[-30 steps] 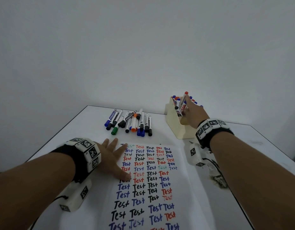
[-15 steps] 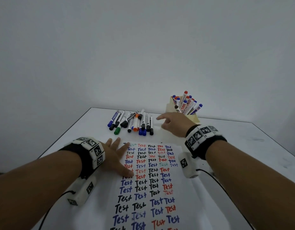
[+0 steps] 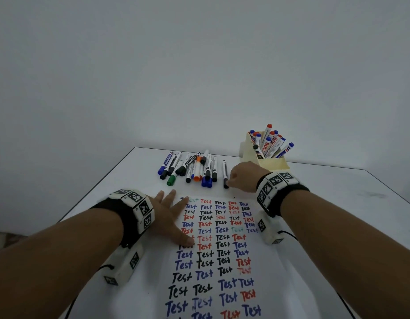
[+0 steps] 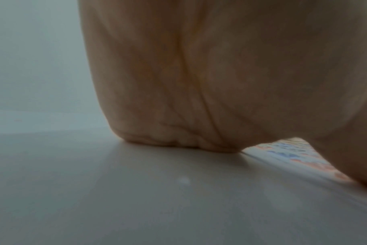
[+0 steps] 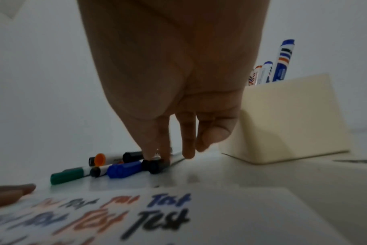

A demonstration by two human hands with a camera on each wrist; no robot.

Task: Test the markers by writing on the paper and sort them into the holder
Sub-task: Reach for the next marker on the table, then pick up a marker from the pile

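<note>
Two hands share the work: your left hand (image 3: pixel 170 217) lies flat, steadying the paper (image 3: pixel 266 268); your right hand (image 3: pixel 242 177) pinches the black marker (image 3: pixel 225 172) at twelve o'clock, holder (image 3: pixel 272 162) at one o'clock.

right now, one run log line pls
step: picking next marker | right hand: pinching black marker on table | left hand: flat on paper | holder: part filled

Cream holder (image 3: pixel 272 164), white paper (image 3: pixel 266 272) with black, blue, red writing.
</note>
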